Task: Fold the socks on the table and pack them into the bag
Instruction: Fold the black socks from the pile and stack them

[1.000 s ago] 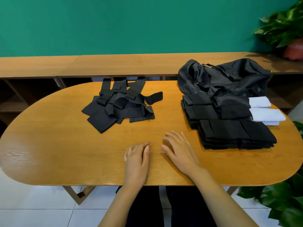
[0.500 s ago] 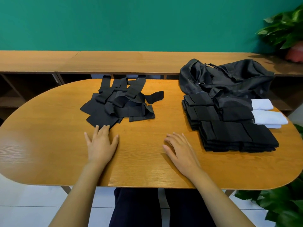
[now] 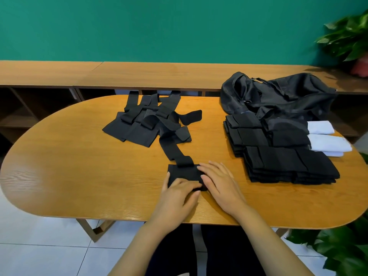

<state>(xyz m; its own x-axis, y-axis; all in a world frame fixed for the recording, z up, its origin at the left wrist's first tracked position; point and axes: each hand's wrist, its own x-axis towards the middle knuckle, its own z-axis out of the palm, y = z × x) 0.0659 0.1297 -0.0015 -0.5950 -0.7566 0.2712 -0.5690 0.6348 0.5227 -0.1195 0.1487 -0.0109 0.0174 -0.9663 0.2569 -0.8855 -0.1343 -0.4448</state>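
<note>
A black sock (image 3: 180, 166) lies stretched from the loose pile toward me at the table's near middle. My left hand (image 3: 179, 195) grips its near end. My right hand (image 3: 221, 184) rests flat on the sock's right edge, fingers apart. The pile of loose black socks (image 3: 147, 120) sits at the table's far middle. Stacks of folded black socks (image 3: 278, 156) lie on the right, with folded white socks (image 3: 328, 139) beside them. A black bag (image 3: 278, 96) lies crumpled behind the stacks at the far right.
The oval wooden table (image 3: 69, 176) has bare wood on its left half. A long wooden shelf (image 3: 139, 74) runs behind it under a green wall. Potted plants stand at the far right (image 3: 350, 40) and near right (image 3: 338, 248).
My left hand reached to the loose pile, then dragged one black sock back to the near middle. My right hand shifted slightly onto that sock.
</note>
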